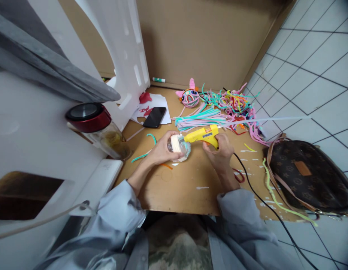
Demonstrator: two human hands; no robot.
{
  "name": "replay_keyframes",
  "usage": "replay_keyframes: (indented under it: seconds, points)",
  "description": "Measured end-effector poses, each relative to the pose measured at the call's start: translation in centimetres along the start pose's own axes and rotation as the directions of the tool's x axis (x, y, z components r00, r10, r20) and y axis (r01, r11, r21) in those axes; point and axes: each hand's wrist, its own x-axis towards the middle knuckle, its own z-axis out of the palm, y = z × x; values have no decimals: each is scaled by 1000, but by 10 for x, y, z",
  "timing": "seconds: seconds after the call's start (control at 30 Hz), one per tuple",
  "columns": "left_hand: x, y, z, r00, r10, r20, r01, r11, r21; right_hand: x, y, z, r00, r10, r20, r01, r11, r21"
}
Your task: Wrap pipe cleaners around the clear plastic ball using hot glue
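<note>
My left hand (162, 150) is closed round a clear round ball (185, 151) partly covered with cream and pale green fuzzy strips. In my right hand (221, 150) is a yellow glue gun (200, 134), its nozzle pointing left and meeting the top right of the ball. A clear glue stick (263, 119) appears to stretch rightward from the gun's rear. The black cord (252, 187) runs from the gun's handle down to the lower right. Whether glue is coming out of the nozzle is too small to tell.
Pink and teal fuzzy sticks (202, 118), a tangled pile (237, 103) and a decorated ball (190, 98) lie at the back. A phone (154, 117) rests on paper. A red-lidded bottle (106, 131) stands left; a brown bag (311, 176) sits right. Glue strands mark the brown tabletop (185, 195).
</note>
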Motion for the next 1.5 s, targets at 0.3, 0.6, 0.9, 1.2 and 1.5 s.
replay_keyframes:
  seconds: [0.3,0.6,0.9,1.2,1.5]
  points:
    - [1,-1,-1,1000,6,5,-6,1000,-11,-1,2,0,998,41,38,-41,999,2]
    - [0,0,0,1000,9,11,-8,1000,-7,-1,1,-1,1000,0,28,0,1000,6]
    - [1,-1,0,1000,6,6,-6,1000,-23,-1,3,-1,1000,-6,23,6,1000,12]
    - [0,2,1,1000,1,2,-1,1000,-19,0,2,-2,1000,-14,18,13,1000,4]
    - [1,1,1,1000,-10,13,10,1000,-26,-2,4,-1,999,10,33,-10,1000,-7]
